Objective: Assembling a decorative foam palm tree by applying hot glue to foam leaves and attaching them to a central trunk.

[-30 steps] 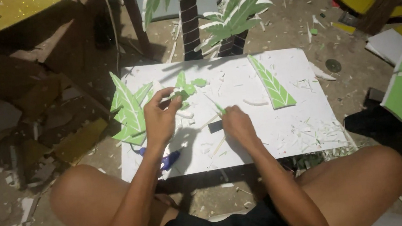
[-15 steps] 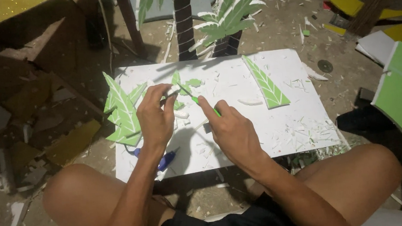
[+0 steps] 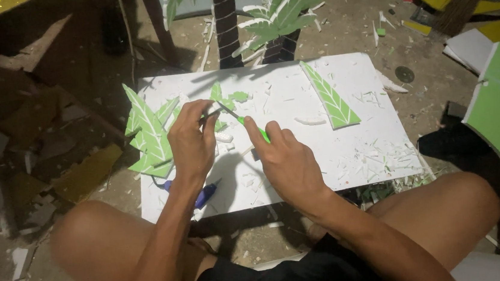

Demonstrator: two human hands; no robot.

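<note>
Green leaf piece (image 3: 222, 98) under green-handled knife (image 3: 249, 125).

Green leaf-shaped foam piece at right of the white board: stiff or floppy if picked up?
The green leaf-shaped foam piece lies flat with crisp cut edges, so probably stiff and light. White crumbs litter the white board, hinting it chips or snaps easily.

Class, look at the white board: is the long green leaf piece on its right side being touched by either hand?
No. The long green leaf piece lies alone, apart from both the left hand and right hand.
</note>
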